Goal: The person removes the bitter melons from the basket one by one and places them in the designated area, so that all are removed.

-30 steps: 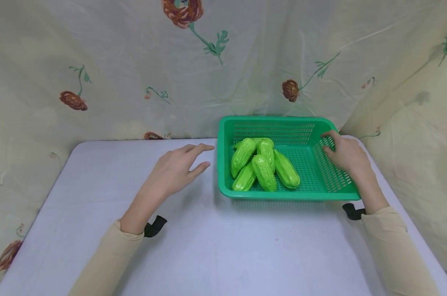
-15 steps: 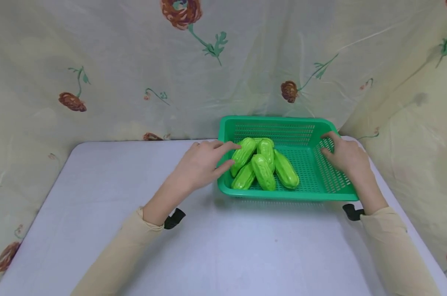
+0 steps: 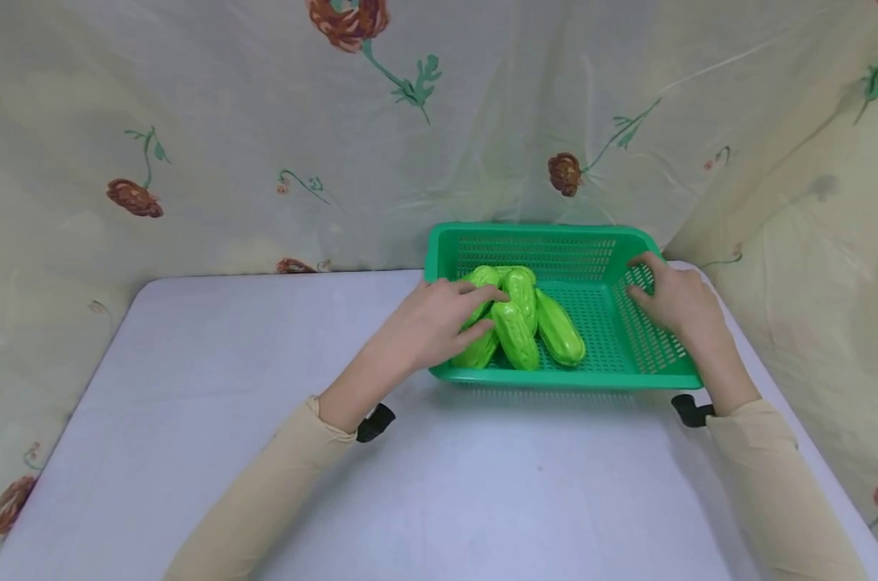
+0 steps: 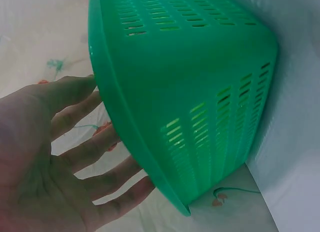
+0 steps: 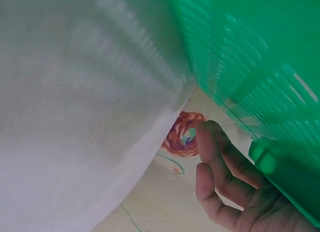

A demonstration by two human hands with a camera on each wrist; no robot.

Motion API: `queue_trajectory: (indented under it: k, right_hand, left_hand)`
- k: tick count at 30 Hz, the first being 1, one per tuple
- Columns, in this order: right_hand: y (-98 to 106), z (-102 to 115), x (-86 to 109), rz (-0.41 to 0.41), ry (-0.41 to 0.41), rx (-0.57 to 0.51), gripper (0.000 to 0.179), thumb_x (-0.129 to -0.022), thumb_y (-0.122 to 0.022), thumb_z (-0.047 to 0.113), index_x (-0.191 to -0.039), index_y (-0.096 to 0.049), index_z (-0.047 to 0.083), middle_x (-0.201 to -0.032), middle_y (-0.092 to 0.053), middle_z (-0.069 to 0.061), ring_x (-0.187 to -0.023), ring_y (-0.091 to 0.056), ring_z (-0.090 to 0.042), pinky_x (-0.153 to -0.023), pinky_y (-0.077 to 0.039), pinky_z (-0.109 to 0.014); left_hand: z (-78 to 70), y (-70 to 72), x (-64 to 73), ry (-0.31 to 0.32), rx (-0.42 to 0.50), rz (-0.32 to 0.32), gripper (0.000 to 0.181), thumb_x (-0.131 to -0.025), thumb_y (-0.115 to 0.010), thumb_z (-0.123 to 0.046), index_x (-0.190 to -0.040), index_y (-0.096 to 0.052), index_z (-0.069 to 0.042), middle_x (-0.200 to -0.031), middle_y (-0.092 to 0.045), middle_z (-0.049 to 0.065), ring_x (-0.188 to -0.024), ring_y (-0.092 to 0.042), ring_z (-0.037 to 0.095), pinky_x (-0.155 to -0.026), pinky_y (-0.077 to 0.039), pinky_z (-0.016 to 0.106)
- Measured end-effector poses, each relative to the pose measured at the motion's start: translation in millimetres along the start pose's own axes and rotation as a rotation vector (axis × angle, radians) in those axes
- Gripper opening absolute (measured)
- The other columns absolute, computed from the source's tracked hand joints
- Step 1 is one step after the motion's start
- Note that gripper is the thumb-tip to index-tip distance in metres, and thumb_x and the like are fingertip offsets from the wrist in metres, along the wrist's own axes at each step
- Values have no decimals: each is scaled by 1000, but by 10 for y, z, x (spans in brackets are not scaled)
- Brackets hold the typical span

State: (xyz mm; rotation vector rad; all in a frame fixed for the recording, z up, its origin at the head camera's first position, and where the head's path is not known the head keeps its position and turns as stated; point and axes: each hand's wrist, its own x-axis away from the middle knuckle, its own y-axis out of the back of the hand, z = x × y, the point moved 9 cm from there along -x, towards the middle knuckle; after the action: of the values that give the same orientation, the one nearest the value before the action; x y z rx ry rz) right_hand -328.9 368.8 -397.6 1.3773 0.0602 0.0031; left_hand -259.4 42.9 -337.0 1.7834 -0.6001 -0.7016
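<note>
A green plastic basket [image 3: 584, 380] with slotted walls stands on the table and holds several light-green bitter gourds [image 3: 516, 339], bunched in its left half. My left hand [image 3: 433, 324] reaches over the basket's left rim, fingers extended and spread above the gourds, partly covering those at the left. The left wrist view shows its palm and long fingers [image 4: 107, 179] outside the basket wall, the fingertips at the rim. At the opposite end my right hand [image 3: 679, 303] holds the basket's right rim, thumb and forefinger inside it. Other curled fingers [image 5: 227, 177] show outside the wall.
A white cloth covers the table [image 3: 265, 339]. Behind it and along the right side hangs a flower-printed curtain [image 3: 482, 121], close to the basket's back. A black wrist strap [image 3: 375, 423] sits at the left wrist, another strap [image 3: 691, 411] at the right.
My left hand has moved right, from beside the basket to over its left rim and the gourds. The right hand and the basket have stayed in place.
</note>
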Motion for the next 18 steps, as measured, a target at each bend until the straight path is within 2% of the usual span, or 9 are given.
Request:
queue_trajectory:
  k: [5,10,18]
  right_hand:
    - [3,-11,-3,4,-5,-11,48,-107,-59,31,-150,-48,11,-112,-65,-46,-104,-61,-64,-84,-51,-73]
    - [6,-13,0,-2,2,-5,48,-107,-59,29,-149,-48,11,-111,-65,-46,-105,-61,-65,-86,-50,-74]
    - [6,19,-12,-10,23,8,46,-107,-60,28,-148,-49,11,-104,-66,-45,-103,-62,-64,-85,-50,-73]
  left_hand:
    - [-21,-61,-84,-22,40,38,40,-110,-64,-30,-149,-62,-23,-119,-77,10,-88,-69,19,-71,-57,36]
    - [2,-123,-144,4,61,91,41,-111,-64,-31,-151,-61,-24,-127,-75,10,-103,-72,22,-81,-60,37]
    - [34,-255,-213,53,66,181,48,-107,-70,-30,-154,-58,-26,-141,-68,9,-124,-68,24,-96,-61,40]
